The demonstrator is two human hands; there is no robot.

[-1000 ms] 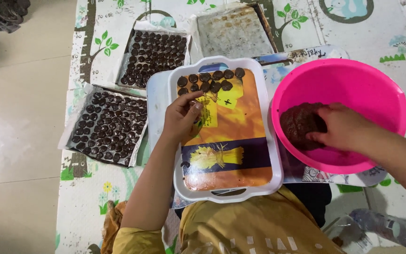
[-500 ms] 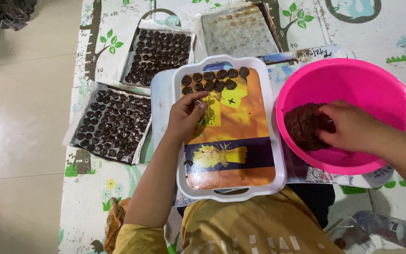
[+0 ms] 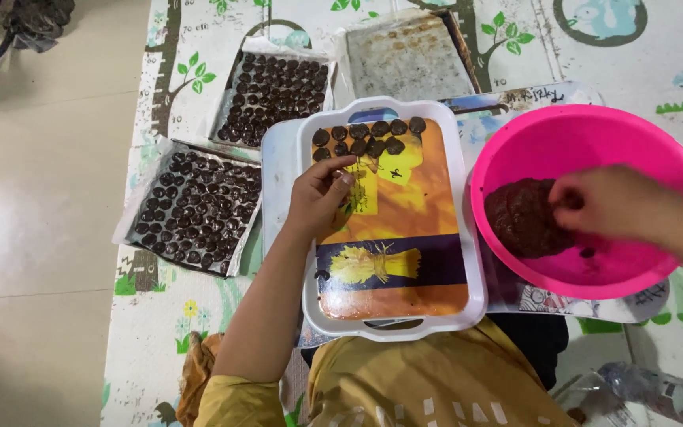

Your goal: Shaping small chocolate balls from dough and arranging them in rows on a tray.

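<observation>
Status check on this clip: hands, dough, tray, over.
Left hand resting on the white-rimmed tray, below two rows of dark dough discs. Right hand in the pink bowl, on the brown dough lump. Nothing in the way.

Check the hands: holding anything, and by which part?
Right hand digs fingertips into the dough lump at its right edge. Left hand: cannot tell.

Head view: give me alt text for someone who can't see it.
A person's left hand rests on an orange tray bearing a few dark dough rounds, while the right hand presses into brown dough in a pink bowl. Two filled trays and one bare baking sheet lie beyond on a patterned mat.
</observation>
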